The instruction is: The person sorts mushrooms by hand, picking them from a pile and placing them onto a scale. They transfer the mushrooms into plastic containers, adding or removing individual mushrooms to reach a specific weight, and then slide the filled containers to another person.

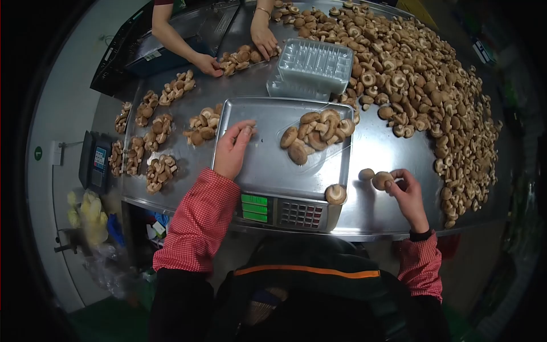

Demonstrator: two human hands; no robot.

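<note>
My right hand point(407, 196) pinches a brown shiitake mushroom point(381, 180) just beyond the scale's right edge. Another shiitake point(366, 174) lies beside it on the metal table. Over the left part of the steel scale pan point(262, 171), my left hand point(232, 151) has its fingertips drawn together; whether anything small is between them I cannot make out. A loose pile of shiitakes point(319, 134) rests on the right side of the pan. One more shiitake point(335, 194) sits at the pan's front right corner. Below it, the scale's green display point(254, 208) is lit.
A large heap of shiitakes point(410, 74) covers the right and back of the table. Clear plastic trays point(316, 60) are stacked behind the scale. Several filled portions point(161, 171) stand on the left. Another person's hands point(263, 40) hold a filled tray point(242, 61) at the back.
</note>
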